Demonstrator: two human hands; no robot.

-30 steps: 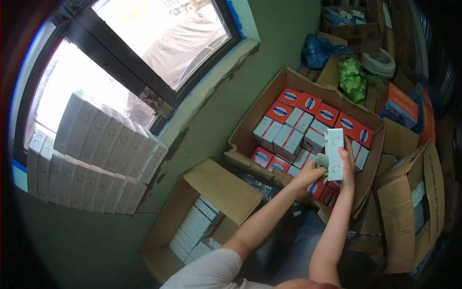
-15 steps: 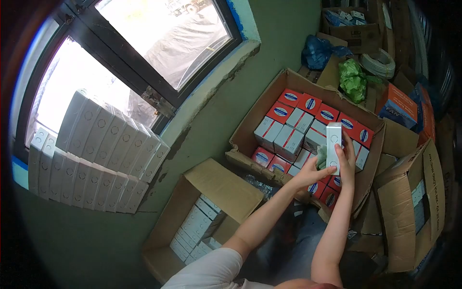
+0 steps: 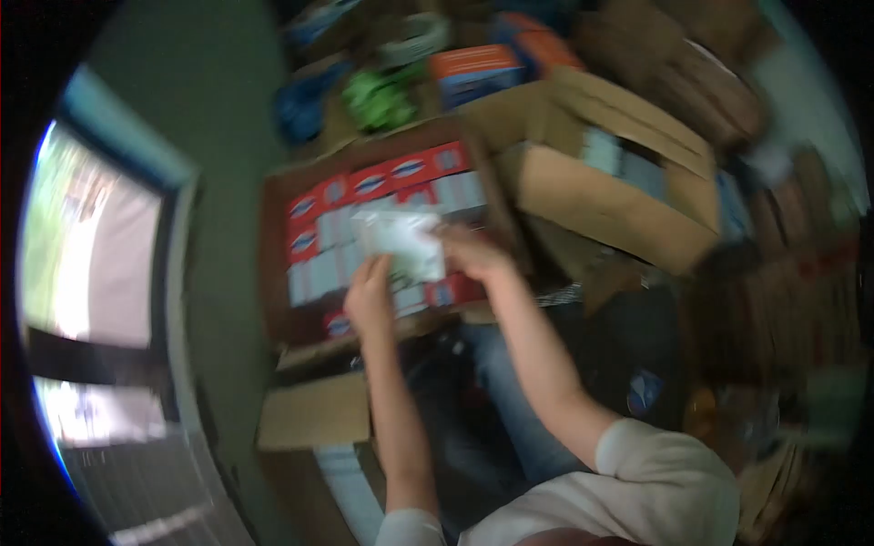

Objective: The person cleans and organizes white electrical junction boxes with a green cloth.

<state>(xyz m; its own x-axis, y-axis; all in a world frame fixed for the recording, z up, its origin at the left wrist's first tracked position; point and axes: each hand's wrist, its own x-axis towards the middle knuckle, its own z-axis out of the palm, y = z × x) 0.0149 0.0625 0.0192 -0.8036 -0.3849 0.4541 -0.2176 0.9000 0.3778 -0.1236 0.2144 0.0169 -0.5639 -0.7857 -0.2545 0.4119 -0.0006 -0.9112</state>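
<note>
Motion smears the whole view. The white box point(image 3: 401, 244) at the centre, between left hand point(image 3: 369, 296) and right hand point(image 3: 469, 250), is a pale blur; their hold on it is unclear. Labels on the red cartons point(image 3: 364, 187) are unreadable.

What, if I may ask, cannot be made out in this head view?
Head view, all motion blur:
1. White object between left hand and right hand: its kind and the grip.
2. Red cartons: label print.
3. Cardboard box at right: contents smeared.
</note>
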